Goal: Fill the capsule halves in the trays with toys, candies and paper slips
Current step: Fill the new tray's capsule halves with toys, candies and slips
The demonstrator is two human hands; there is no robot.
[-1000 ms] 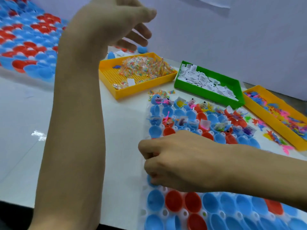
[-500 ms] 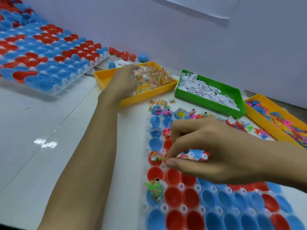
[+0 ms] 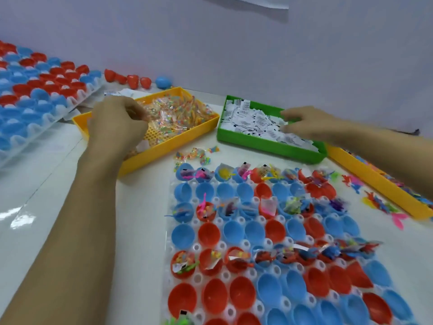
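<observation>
1. My left hand [image 3: 117, 123] is in the yellow candy bin [image 3: 150, 127], fingers curled down onto the wrapped candies [image 3: 178, 113]; it looks like a pinch, but I cannot tell whether a packet is actually held.
2. My right hand [image 3: 309, 124] reaches into the green bin [image 3: 269, 141], fingers bent over the pile of paper slips [image 3: 253, 123] at its far right side; I cannot tell if a slip is gripped.
3. Both bins sit side by side toward the far edge of the white table [image 3: 70, 184]. A second yellow bin [image 3: 384, 184] with small coloured toys lies along the right edge, partly under my right forearm.
4. The near capsule tray [image 3: 194, 247] lies in front of the bins, holding red and blue capsule halves [image 3: 208, 233]. Rows with contents alternate with bare rows.
5. A few candy packets [image 3: 194, 156] lie loose on the table between the candy bin and the tray.
6. A second tray [image 3: 35, 102] of red and blue halves sits at the far left corner.
</observation>
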